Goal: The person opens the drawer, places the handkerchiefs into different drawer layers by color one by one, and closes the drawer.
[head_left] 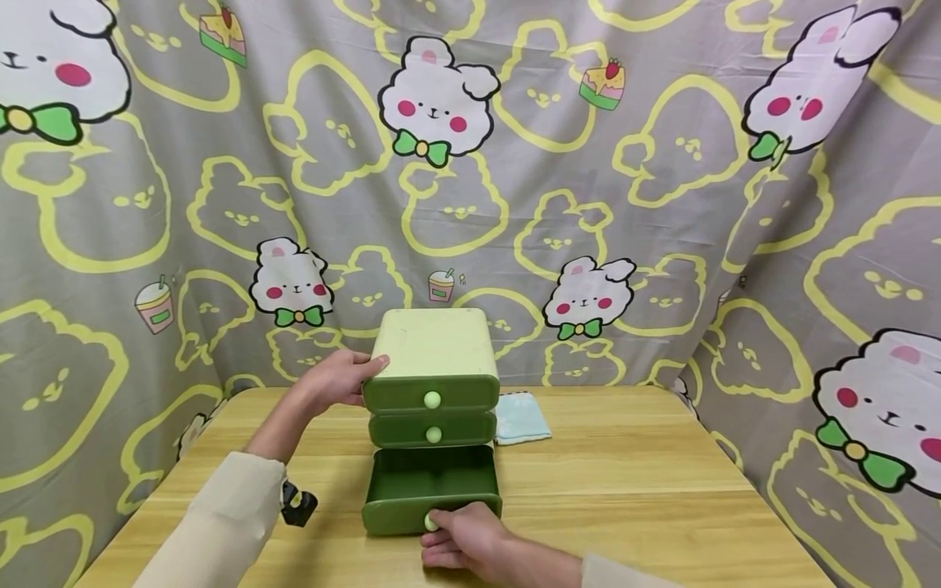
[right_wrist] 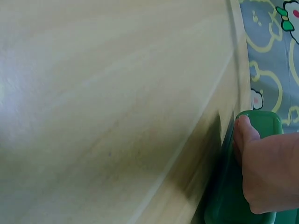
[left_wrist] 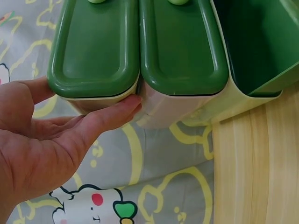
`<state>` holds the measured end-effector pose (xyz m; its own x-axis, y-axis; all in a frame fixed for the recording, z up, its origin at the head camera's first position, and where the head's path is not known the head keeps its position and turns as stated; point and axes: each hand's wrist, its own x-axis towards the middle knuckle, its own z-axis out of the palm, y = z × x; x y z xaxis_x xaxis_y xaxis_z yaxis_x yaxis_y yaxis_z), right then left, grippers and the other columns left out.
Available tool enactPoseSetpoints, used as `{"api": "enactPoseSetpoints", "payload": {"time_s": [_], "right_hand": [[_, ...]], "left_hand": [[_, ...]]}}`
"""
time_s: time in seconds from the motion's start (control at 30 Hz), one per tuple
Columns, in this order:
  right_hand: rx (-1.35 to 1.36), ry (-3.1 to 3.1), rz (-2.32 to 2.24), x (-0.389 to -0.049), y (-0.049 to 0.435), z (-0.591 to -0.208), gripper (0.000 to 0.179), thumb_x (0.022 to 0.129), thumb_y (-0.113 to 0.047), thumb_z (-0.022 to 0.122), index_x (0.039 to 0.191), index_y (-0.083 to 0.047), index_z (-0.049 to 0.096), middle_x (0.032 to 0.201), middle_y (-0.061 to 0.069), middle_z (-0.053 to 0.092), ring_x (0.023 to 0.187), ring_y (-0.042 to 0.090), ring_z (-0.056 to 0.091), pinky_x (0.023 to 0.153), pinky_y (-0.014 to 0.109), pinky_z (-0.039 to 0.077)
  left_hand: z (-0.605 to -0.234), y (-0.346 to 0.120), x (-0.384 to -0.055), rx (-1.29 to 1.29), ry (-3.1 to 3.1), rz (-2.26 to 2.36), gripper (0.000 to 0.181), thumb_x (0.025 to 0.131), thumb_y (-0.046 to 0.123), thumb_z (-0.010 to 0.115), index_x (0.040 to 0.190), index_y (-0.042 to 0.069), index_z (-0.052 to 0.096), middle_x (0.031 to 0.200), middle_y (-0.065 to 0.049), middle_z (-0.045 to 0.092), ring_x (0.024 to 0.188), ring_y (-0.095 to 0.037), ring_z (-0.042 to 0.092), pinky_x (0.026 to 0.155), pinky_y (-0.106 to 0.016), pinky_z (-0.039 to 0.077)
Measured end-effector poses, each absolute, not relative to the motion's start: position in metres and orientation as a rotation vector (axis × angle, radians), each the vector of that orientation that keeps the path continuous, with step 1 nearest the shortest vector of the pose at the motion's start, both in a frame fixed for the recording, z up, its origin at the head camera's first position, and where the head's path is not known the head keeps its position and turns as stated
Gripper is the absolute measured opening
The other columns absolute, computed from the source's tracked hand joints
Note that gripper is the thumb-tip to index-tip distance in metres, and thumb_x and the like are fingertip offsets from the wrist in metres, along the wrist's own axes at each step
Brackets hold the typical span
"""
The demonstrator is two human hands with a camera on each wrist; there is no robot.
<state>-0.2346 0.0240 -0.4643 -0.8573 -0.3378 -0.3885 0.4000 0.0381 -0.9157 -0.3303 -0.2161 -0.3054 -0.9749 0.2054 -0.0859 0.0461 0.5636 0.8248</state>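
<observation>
A desktop drawer cabinet (head_left: 435, 343) with a pale yellow-green shell and dark green drawer fronts stands on the table. My left hand (head_left: 336, 378) holds the upper left side of it, thumb over the top edge. In the left wrist view, this hand (left_wrist: 51, 144) spans the side of the top tier, one finger by the gap above the middle drawer (left_wrist: 180, 51). The bottom drawer (head_left: 393, 518) is pulled out, its dark green inside showing. My right hand (head_left: 474, 539) pinches its round light green knob (head_left: 431, 520). The right wrist view shows that hand (right_wrist: 271, 172) against the green front, knob hidden.
A folded light blue cloth (head_left: 524, 418) lies on the wooden table (head_left: 625, 490) behind the cabinet to the right. A small black object (head_left: 298, 505) shows beside the left sleeve. A rabbit-patterned curtain (head_left: 470, 204) surrounds the table's back and sides.
</observation>
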Motion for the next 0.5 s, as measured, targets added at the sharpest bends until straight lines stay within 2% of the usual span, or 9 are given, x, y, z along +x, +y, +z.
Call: {"api": "enactPoseSetpoints", "payload": {"time_s": [0.5], "right_hand": [[0.059, 1.839, -1.803, -0.214, 0.028, -0.463, 0.033, 0.103, -0.018, 0.059, 0.103, 0.013, 0.068, 0.094, 0.014, 0.077, 0.082, 0.020, 0.077, 0.077, 0.030, 0.062]], "left_hand": [[-0.304, -0.216, -0.330, 0.218, 2.617, 1.371, 0.058, 0.109, 0.041, 0.046, 0.139, -0.008, 0.053, 0.097, -0.009, 0.072, 0.088, -0.015, 0.069, 0.086, -0.036, 0.060]]}}
